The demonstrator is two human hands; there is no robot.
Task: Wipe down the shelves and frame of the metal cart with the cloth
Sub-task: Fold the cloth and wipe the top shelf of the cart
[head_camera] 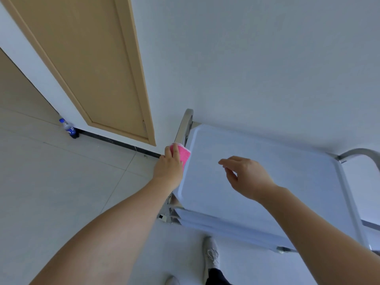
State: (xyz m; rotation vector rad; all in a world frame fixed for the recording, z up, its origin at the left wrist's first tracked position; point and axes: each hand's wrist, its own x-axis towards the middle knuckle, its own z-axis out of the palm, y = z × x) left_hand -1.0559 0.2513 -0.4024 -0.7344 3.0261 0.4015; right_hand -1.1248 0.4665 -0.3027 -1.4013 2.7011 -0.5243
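Observation:
The metal cart (287, 177) stands against the white wall, its flat top shelf pale and bare, with chrome handle bars at the left (184, 124) and right (357, 153) ends. My left hand (169, 165) grips a pink cloth (185, 154) and holds it against the left edge of the top shelf, beside the left handle bar. My right hand (246, 176) hovers above the middle of the top shelf with loosely bent fingers, holding nothing. Lower shelves show edge-on beneath the front rim.
A tan door (92, 68) is set in the wall left of the cart. A plastic bottle (68, 128) with a blue cap stands on the tiled floor by the wall. My shoes (210, 256) are on the floor just in front of the cart.

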